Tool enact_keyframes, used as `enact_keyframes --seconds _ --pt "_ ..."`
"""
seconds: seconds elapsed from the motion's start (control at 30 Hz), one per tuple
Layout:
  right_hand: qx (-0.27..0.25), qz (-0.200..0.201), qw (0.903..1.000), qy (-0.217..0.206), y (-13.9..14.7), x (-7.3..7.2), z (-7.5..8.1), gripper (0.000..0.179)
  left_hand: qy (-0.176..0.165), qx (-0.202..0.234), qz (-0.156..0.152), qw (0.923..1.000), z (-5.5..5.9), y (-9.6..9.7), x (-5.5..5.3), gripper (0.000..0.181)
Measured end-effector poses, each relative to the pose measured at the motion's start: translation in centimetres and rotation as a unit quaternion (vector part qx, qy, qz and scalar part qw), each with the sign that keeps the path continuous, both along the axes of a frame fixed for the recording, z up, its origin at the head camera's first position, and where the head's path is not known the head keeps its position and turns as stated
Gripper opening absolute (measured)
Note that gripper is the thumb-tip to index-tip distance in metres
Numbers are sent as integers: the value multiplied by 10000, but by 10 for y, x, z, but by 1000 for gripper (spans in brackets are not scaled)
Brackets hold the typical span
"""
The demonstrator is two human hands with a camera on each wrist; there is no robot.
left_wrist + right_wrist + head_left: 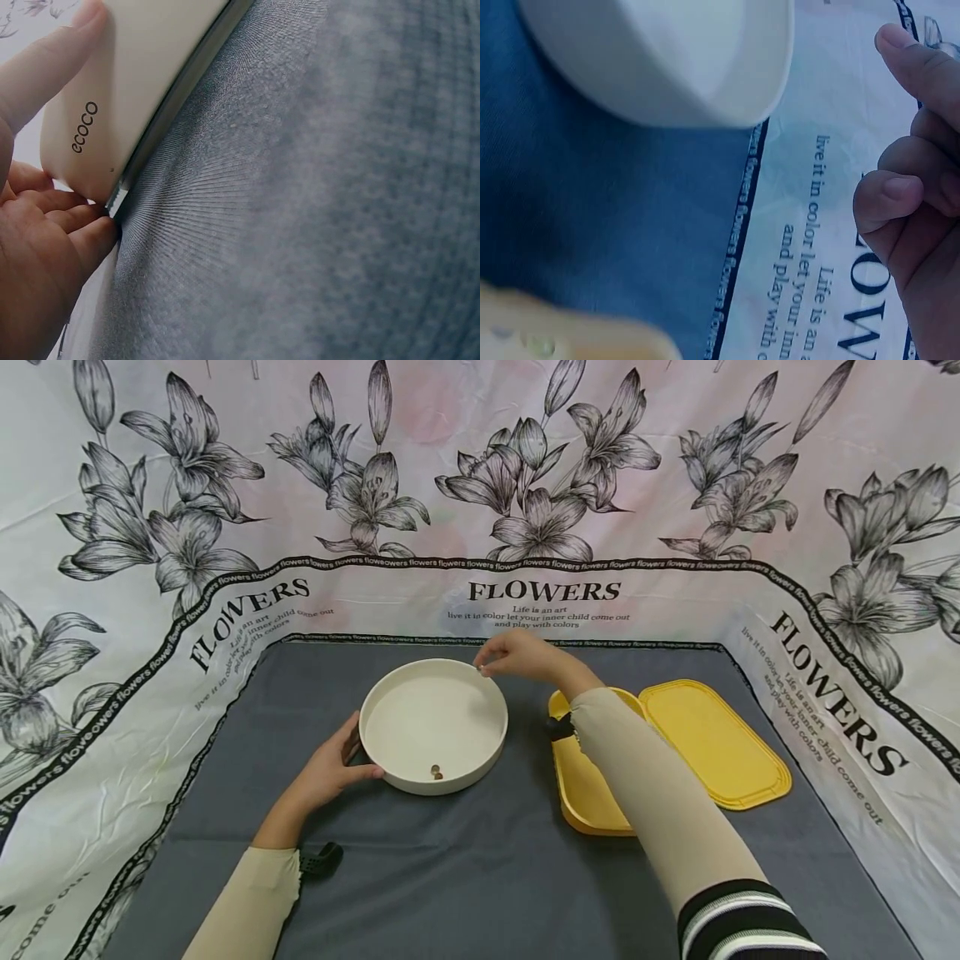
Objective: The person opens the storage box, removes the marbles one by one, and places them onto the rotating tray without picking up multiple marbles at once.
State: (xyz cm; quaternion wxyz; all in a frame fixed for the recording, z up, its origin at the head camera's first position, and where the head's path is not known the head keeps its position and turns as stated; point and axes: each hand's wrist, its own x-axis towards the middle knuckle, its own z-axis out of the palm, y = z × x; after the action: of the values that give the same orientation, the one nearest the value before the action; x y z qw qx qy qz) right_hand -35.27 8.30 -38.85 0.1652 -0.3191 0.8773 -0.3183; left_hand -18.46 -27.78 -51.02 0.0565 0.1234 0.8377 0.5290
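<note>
A round white dish (433, 718) with a low wall stands on the dark cloth; "ecoco" is printed on its outside in the left wrist view. Two small brown pieces (437, 772) lie inside, near its front wall. My left hand (324, 777) holds the dish's left side, thumb against the wall and fingers bent at the base. My right hand (525, 657) is at the far right rim, fingers curled. In the head view a tiny pale spot shows at its fingertips; whether it is held is unclear. Nothing shows between thumb and curled fingers in the right wrist view.
A yellow container (588, 793) stands to the right, partly covered by my right sleeve. Its yellow lid (716, 743) lies beside it, farther right. A flower-printed cloth (540, 527) hangs behind and around the grey surface (465, 877).
</note>
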Motion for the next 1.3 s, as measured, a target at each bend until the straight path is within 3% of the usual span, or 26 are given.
enact_keyframes --seconds 0.27,0.6,0.87,1.3 --pt "-21 180 9998 33 -28 -11 -4 18 -102 -77 74 9999 1 -2 -3 123" --pt "-139 172 9995 -216 -46 -21 -25 24 -77 -72 65 9999 2 -2 -4 122" --pt "141 139 9997 -111 -48 -23 -36 29 -55 -3 -31 10000 1 5 -9 123" --pt "121 230 9996 -143 -60 -17 -43 31 -15 76 48 10000 -3 -3 -1 120"
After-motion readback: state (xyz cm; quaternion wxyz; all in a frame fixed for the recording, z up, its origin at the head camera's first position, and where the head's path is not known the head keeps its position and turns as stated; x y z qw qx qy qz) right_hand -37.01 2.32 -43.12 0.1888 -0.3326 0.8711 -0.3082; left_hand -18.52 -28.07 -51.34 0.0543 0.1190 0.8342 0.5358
